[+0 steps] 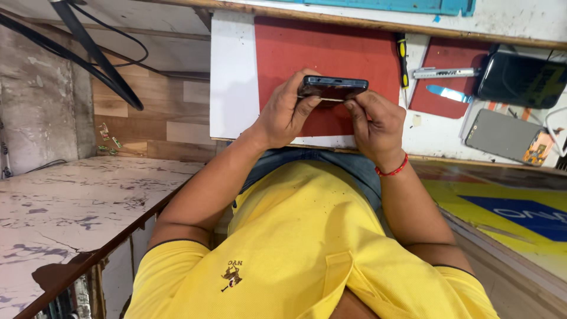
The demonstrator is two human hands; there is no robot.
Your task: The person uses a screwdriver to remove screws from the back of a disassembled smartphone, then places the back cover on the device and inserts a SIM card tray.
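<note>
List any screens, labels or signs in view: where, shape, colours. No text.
Dark phone: held edge-on in left hand and right hand over the red mat; screen face not visible.
Black device: top right on the bench, rectangular, glossy dark face.
Grey phone: right, lying flat, orange patterned sticker at its corner.
Yellow sign: lower right, flat, with a blue panel.

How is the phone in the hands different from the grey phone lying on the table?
The dark phone is held up off the table by the left hand and right hand; the grey phone lies flat on the white table, untouched.
The dark phone shows its thin edge to the camera; the grey phone shows its broad flat side.
The dark phone is black and shiny; the grey phone looks dull.
Both are slim rectangles with rounded corners.
</note>
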